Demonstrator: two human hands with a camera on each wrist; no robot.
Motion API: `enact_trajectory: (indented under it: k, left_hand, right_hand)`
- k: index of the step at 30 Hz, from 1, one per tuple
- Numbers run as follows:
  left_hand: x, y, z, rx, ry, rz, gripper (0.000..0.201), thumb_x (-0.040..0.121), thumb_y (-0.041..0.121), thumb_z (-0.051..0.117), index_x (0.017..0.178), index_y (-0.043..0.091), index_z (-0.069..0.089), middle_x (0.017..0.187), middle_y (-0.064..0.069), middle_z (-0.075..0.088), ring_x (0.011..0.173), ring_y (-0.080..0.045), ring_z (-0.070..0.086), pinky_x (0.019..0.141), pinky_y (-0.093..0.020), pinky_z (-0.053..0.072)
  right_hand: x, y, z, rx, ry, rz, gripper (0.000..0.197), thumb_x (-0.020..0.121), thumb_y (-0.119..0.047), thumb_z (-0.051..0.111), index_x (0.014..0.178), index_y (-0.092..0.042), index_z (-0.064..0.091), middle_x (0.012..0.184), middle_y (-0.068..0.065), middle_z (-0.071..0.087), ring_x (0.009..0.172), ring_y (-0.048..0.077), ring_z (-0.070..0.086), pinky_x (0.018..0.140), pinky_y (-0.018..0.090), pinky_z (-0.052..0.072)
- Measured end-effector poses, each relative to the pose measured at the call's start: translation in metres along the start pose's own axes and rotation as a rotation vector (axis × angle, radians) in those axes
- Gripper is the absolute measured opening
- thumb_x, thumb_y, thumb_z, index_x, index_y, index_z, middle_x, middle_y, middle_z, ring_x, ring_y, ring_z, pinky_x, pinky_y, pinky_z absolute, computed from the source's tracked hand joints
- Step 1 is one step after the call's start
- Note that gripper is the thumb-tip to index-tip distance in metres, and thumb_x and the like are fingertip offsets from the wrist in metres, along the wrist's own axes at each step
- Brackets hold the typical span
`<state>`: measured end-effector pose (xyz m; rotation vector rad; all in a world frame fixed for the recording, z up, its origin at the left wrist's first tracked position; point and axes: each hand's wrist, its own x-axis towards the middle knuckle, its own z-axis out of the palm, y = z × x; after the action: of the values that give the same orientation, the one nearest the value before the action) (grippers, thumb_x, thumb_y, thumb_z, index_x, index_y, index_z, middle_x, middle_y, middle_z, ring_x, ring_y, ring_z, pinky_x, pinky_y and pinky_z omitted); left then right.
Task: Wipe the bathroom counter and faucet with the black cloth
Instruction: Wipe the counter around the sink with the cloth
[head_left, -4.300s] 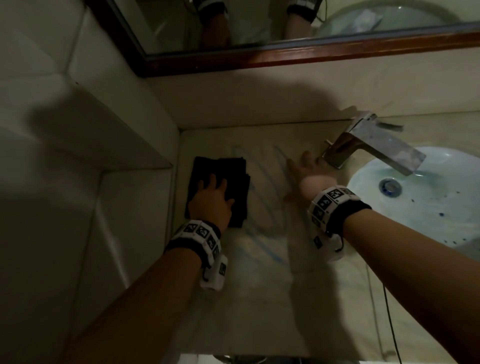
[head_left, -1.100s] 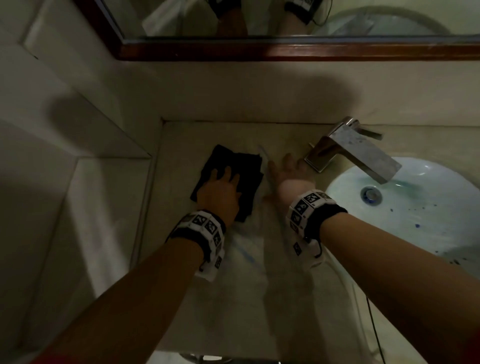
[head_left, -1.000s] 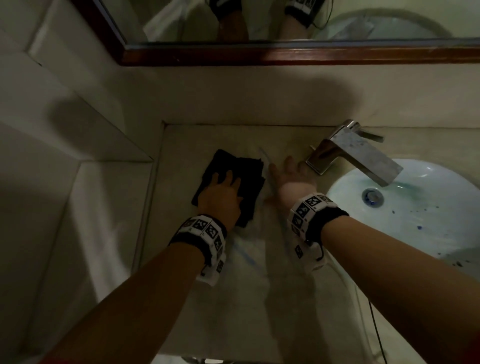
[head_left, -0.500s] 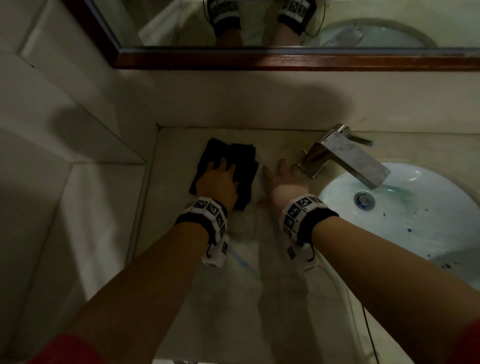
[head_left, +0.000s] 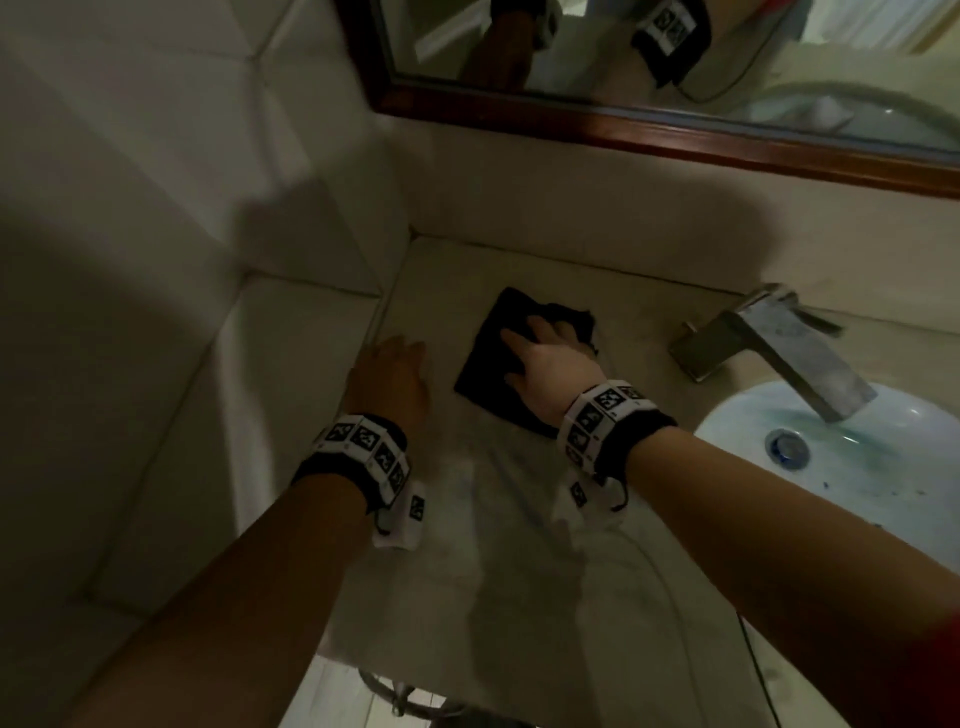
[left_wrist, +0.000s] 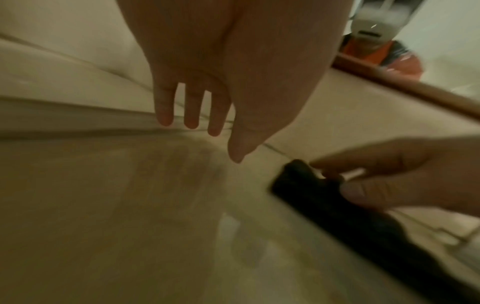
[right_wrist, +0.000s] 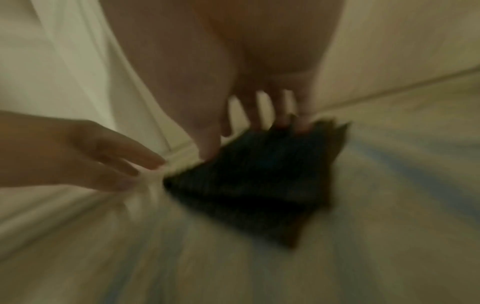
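Now right hand (head_left: 545, 364) flat on folded black cloth (head_left: 483, 374), glossy stone counter (head_left: 519, 545)

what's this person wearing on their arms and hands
Both hands are bare, no gloves. The left wrist band and the right wrist band are black straps ringed with white square tiles printed with black patterns. A small white unit hangs below each band, and a thin dark cable trails near the right forearm. A red sleeve edge shows at right.

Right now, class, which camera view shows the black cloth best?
The head view: the whole black cloth lies flat on the counter under the right hand, beside the left hand. The right wrist view shows it large but blurred; the left wrist view shows only its edge.
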<state>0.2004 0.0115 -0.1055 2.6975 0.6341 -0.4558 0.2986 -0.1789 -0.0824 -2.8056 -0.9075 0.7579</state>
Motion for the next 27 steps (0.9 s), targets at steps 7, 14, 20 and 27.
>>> enact_trajectory:
  k: [7,14,20,27]
  left_hand:
    - [-0.004,-0.026,0.011,0.004,-0.078,-0.031,0.062,0.099,0.028,0.048,0.154,0.022,0.018,0.162,-0.004,0.008,0.148,-0.027,0.008,0.12,-0.042,0.012]
    - [-0.001,-0.026,0.007,0.048,-0.054,-0.012,0.059,0.099,0.029,0.048,0.152,0.022,0.025,0.161,-0.003,0.013,0.146,-0.026,0.013,0.117,-0.041,0.023]
    - [-0.002,-0.024,0.005,0.082,-0.054,-0.009,0.062,0.097,0.032,0.049,0.153,0.021,0.024,0.161,-0.002,0.013,0.146,-0.027,0.013,0.116,-0.04,0.023]
    - [-0.002,-0.026,0.004,0.056,-0.058,0.019,0.058,0.097,0.03,0.05,0.15,0.018,0.031,0.16,-0.005,0.017,0.143,-0.028,0.019,0.114,-0.042,0.028]
  right_hand:
    - [0.04,-0.002,0.001,-0.13,-0.127,0.107,0.068,0.099,-0.058,0.039,0.155,-0.045,0.002,0.165,-0.003,-0.009,0.15,0.036,-0.001,0.117,0.056,0.016]
    - [0.096,-0.01,-0.029,-0.159,-0.213,0.105,0.073,0.098,-0.058,0.04,0.155,-0.044,-0.004,0.165,-0.003,-0.013,0.15,0.04,-0.005,0.116,0.064,0.011]
    - [0.109,-0.021,-0.032,-0.175,-0.223,0.084,0.072,0.098,-0.057,0.042,0.154,-0.046,-0.002,0.165,-0.003,-0.01,0.149,0.042,-0.004,0.114,0.067,0.012]
    - [0.085,-0.04,-0.014,-0.255,-0.233,0.0,0.072,0.098,-0.057,0.043,0.154,-0.046,-0.001,0.165,-0.003,-0.013,0.15,0.038,-0.008,0.114,0.065,0.014]
